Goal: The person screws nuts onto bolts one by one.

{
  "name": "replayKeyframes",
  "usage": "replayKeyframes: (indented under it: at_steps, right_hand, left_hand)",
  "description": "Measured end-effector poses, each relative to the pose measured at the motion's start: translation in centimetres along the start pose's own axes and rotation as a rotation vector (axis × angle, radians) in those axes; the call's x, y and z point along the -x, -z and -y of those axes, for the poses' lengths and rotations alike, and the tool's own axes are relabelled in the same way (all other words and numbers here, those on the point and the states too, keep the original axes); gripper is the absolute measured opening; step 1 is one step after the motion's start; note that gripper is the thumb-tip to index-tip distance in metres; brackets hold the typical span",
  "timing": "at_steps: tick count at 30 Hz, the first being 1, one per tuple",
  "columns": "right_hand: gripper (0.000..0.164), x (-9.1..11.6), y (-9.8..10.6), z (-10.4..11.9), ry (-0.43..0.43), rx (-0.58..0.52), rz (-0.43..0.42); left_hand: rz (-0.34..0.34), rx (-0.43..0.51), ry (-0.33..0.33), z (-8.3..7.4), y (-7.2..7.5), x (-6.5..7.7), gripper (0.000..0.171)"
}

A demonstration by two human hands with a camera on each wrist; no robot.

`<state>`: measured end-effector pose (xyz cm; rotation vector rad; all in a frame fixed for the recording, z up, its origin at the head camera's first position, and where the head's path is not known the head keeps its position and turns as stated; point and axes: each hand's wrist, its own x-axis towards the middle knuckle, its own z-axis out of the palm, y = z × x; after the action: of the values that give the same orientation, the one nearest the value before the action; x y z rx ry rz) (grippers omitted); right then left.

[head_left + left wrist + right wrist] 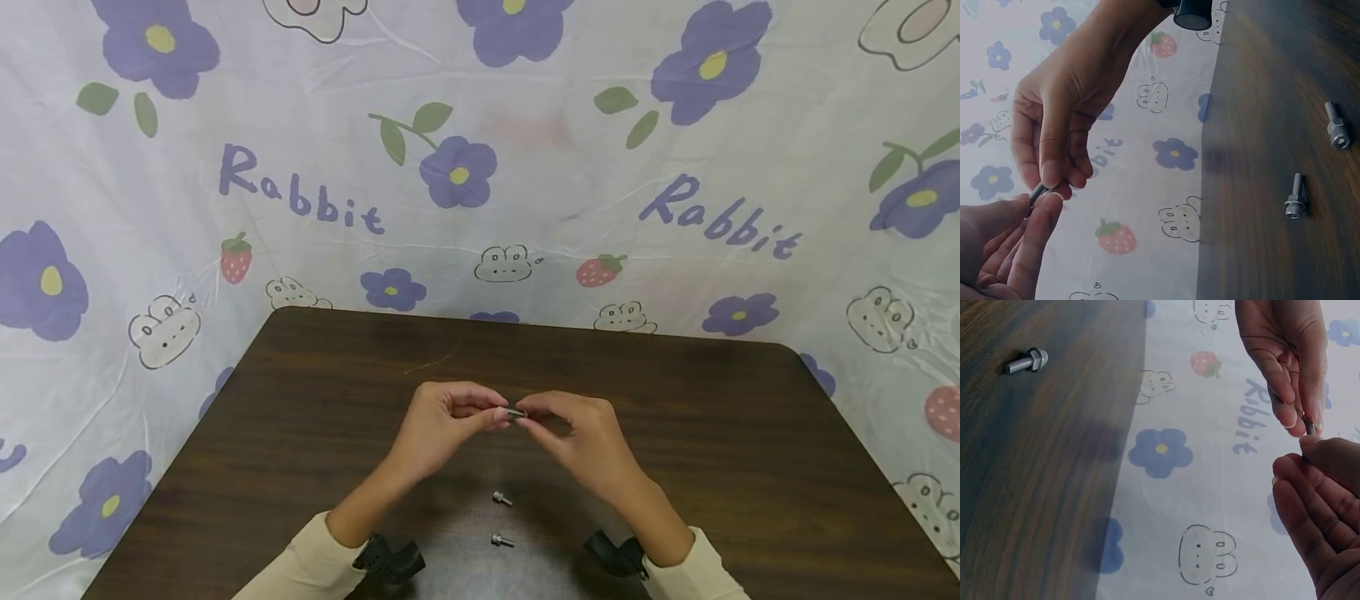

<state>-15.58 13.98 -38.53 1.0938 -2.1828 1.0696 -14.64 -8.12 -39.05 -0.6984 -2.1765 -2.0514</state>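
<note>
Over the middle of the table, a slim grey metal bolt (514,412) spans the gap between both hands, its ends covered by fingers. The left hand (446,422) pinches one end between thumb and fingers. At the other end, the right hand (581,431) pinches it with thumb and index finger. Any nut or washer on it is too hidden to tell. Nearer the person, two more bolts lie on their sides: one bolt (502,498) and, in front of it, another bolt (502,540). In the left wrist view, a collar like a nut or washer shows near the head of the lower bolt (1295,201).
A dark brown wooden table (315,467) carries everything. Behind it and at its sides hangs a white cloth (555,192) printed with flowers and rabbits. Black wrist mounts sit on the left wrist (390,560) and the right wrist (617,554).
</note>
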Motion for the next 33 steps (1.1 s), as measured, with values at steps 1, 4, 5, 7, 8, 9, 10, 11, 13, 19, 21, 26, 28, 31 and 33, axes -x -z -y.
replayKeyframes:
  at_steps: [1,4,5,7,8,9,10,11,13,19,21,26,28,31,33]
  right_hand:
    - [0.023,0.02,0.05,0.04,0.002,-0.004,-0.005]
    - [0.022,0.06,0.14,0.07,0.008,-0.02,-0.012]
    - [0.022,0.08,0.15,0.07,0.013,-0.026,-0.013]
    - [0.021,0.1,0.15,0.03,0.025,-0.037,-0.015]
    - [0.021,0.1,0.15,-0.01,0.031,-0.039,-0.015]
    - [0.021,0.1,0.15,-0.02,0.033,-0.042,-0.014]
    - [0.02,0.11,0.16,-0.04,0.034,-0.043,-0.012]
    - [0.02,0.13,0.17,-0.06,0.033,-0.042,-0.011]
    - [0.02,0.13,0.19,-0.13,0.032,-0.038,-0.015]
    - [0.02,0.0,0.25,-0.22,0.029,-0.067,-0.015]
    - [0.02,-0.05,0.32,-0.2,0.033,-0.083,-0.001]
    - [0.02,-0.12,0.49,-0.04,0.051,-0.107,0.015]
    - [0.02,-0.12,0.52,0.06,0.042,-0.112,0.008]
    - [0.021,-0.04,0.45,0.28,-0.002,-0.124,-0.026]
    - [0.021,0.02,0.3,0.36,-0.027,-0.136,-0.066]
  left_hand:
    - [-0.005,-0.001,-0.006,0.01,-0.06,0.03,0.011]
    - [-0.021,-0.008,-0.014,-0.04,-0.21,0.15,0.011]
    - [-0.027,-0.015,-0.016,-0.1,-0.26,0.21,0.011]
    - [-0.035,-0.036,-0.022,-0.2,-0.35,0.33,0.011]
    - [-0.037,-0.049,-0.026,-0.26,-0.38,0.38,0.011]
    - [-0.04,-0.062,-0.03,-0.31,-0.41,0.43,0.011]
    - [-0.041,-0.072,-0.035,-0.35,-0.44,0.47,0.011]
    - [-0.041,-0.083,-0.039,-0.38,-0.46,0.49,0.011]
    - [-0.039,-0.091,-0.046,-0.42,-0.49,0.48,0.011]
    - [-0.014,-0.026,-0.043,-0.43,-0.5,0.38,0.011]
    - [-0.008,-0.008,-0.036,-0.48,-0.49,0.38,0.012]
    - [-0.005,0.008,-0.02,-0.59,-0.54,0.46,0.012]
    - [-0.004,0.023,-0.021,-0.63,-0.59,0.47,0.011]
    - [-0.007,0.054,-0.025,-0.69,-0.62,0.46,0.01]
    - [-0.011,0.085,-0.025,-0.73,-0.6,0.45,0.01]
